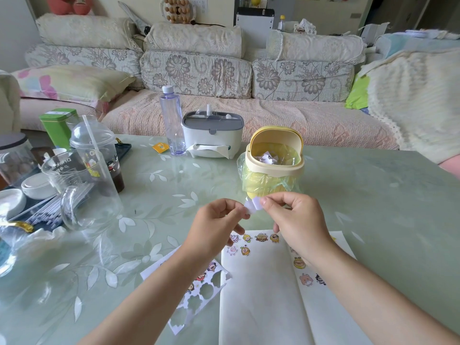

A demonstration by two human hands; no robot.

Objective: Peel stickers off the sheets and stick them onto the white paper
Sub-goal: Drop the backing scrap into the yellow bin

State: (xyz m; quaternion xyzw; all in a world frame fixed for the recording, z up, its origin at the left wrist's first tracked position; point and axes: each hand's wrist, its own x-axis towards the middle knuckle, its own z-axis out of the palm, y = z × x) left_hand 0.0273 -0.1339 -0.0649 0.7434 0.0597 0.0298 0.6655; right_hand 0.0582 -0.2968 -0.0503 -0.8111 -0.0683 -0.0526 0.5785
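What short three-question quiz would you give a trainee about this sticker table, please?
1. True or false: the small yellow plastic bin with the green liner is empty.
2. What do the left hand and right hand pinch between them? A a small white paper scrap; B a coin; C a pen.
3. Fill in: the partly peeled sticker sheet with cut-out holes lies to the ___ of the large white paper.
Key: 1 false, white scraps lie inside; 2 A; 3 left.

white paper [261, 295] cut off below, scrap [254, 206] blurred
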